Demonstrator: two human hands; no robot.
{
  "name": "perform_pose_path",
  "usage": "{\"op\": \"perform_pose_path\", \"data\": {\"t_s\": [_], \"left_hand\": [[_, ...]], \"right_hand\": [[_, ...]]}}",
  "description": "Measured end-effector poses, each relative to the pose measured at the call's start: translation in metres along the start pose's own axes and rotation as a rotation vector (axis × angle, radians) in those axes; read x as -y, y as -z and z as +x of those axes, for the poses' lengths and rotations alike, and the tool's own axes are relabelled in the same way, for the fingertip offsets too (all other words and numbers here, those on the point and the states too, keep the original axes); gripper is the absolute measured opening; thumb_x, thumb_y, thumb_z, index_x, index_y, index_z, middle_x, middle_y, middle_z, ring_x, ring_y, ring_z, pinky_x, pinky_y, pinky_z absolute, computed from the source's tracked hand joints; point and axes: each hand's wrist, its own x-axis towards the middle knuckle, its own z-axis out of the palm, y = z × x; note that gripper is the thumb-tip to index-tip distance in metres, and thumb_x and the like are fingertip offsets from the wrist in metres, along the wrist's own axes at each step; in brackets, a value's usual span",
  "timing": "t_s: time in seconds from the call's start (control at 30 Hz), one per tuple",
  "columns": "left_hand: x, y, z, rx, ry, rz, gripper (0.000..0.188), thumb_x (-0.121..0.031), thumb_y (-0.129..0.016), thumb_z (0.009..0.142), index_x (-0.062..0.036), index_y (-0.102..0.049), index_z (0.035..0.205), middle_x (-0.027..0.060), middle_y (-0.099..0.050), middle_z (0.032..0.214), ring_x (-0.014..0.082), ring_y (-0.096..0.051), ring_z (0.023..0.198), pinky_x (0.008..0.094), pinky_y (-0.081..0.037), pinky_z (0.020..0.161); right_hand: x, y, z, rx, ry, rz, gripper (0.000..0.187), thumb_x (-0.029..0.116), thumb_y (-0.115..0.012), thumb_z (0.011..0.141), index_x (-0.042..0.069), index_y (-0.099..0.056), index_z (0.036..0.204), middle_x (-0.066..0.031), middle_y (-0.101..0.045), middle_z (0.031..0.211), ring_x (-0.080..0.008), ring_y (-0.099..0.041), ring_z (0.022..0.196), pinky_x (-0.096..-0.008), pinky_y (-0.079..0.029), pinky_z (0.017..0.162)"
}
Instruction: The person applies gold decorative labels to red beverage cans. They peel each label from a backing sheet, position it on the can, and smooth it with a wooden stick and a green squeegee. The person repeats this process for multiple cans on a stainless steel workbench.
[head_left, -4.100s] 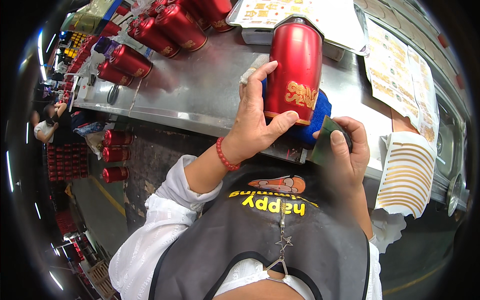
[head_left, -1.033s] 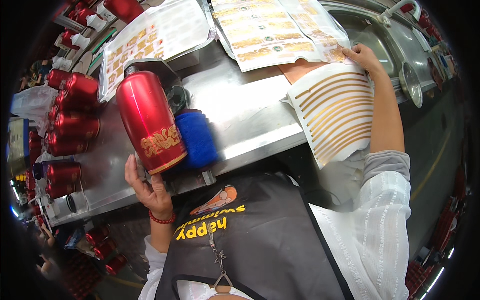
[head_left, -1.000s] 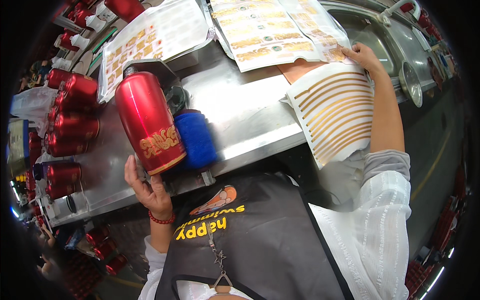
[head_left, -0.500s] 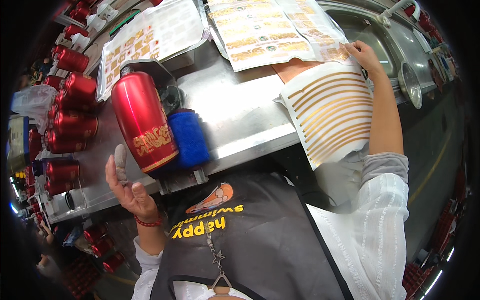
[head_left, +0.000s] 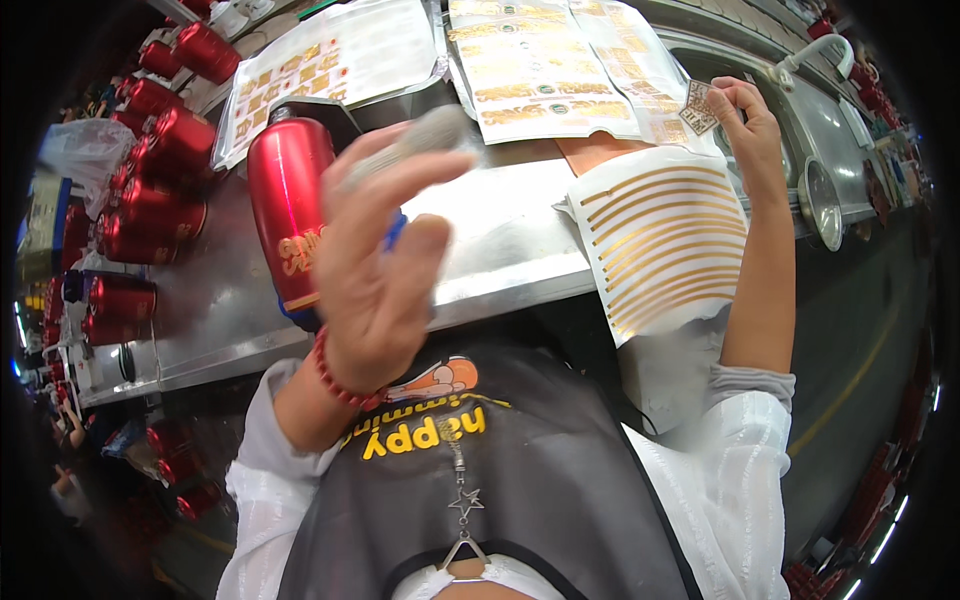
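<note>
A: What's at the left end of the tabletop [head_left: 225,270]?

B: A cluster of red bottles [head_left: 150,235], with a plastic bag among them.

A: And the next bottle [head_left: 285,180] along?

B: That one lies alone near the front edge, base toward the person, neck toward the far edge. Beyond it, a pale sheet [head_left: 320,75] of small gold pieces sits by the far edge.

A: The left hand [head_left: 375,250]?

B: Raised in front of the bottle's right side, blurred, thumb and fingers apart. I can't tell if it touches the bottle. A bit of blue cloth [head_left: 396,230] shows behind it.

A: Further right?

B: A gold-printed sheet [head_left: 540,70] toward the far edge, then a striped sheet [head_left: 665,240] hanging past the front edge.

A: And the right hand [head_left: 735,112]?

B: Near the right end, by the sink [head_left: 718,62], thumb and fingers pinching a small patterned label [head_left: 699,108].
</note>
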Motion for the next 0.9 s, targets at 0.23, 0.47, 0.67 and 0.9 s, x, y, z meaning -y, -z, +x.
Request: {"op": "perform_pose_path", "data": {"t_s": [0.23,0.47,0.67,0.9], "left_hand": [[0.019,-0.114,0.064,0.093,0.335,-0.502,0.037,-0.019,-0.063,0.099,0.0039,-0.056,0.127,0.0137,-0.062,0.119,0.0128,-0.06,0.108,0.0243,-0.05,0.091],[0.035,-0.118,0.067,0.094,0.467,-0.804,0.018,-0.018,-0.064,0.098,-0.0003,-0.063,0.103,0.005,-0.068,0.097,0.0079,-0.064,0.09,0.023,-0.053,0.083],[0.032,-0.111,0.066,0.019,0.609,-0.898,0.016,-0.015,-0.065,0.096,-0.0002,-0.065,0.102,0.0051,-0.068,0.099,0.0098,-0.061,0.096,0.0249,-0.047,0.09],[0.031,-0.105,0.063,0.032,0.76,-1.072,0.015,-0.012,-0.064,0.095,0.0006,-0.065,0.103,0.0057,-0.069,0.103,0.0118,-0.06,0.1,0.0271,-0.043,0.095]], "right_hand": [[0.103,-0.03,-0.026,0.184,0.134,0.392,0.032,0.031,-0.069,0.096,0.002,-0.066,0.082,-0.0051,-0.064,0.114,-0.0124,-0.057,0.101,-0.0278,-0.044,0.091],[0.096,-0.02,-0.031,0.394,0.146,0.454,0.022,0.022,-0.071,0.094,0.001,-0.067,0.09,-0.0059,-0.064,0.115,-0.0134,-0.056,0.104,-0.0296,-0.041,0.097],[0.033,-0.021,-0.001,0.413,-0.174,0.187,0.023,0.023,-0.065,0.096,0.0,-0.068,0.095,-0.0106,-0.065,0.112,-0.0205,-0.061,0.098,-0.0339,-0.047,0.087],[-0.054,-0.042,0.015,0.136,0.059,-0.632,0.034,0.028,-0.055,0.1,0.0,-0.067,0.116,-0.0215,-0.062,0.12,-0.0401,-0.06,0.103,-0.047,-0.048,0.09]]}}
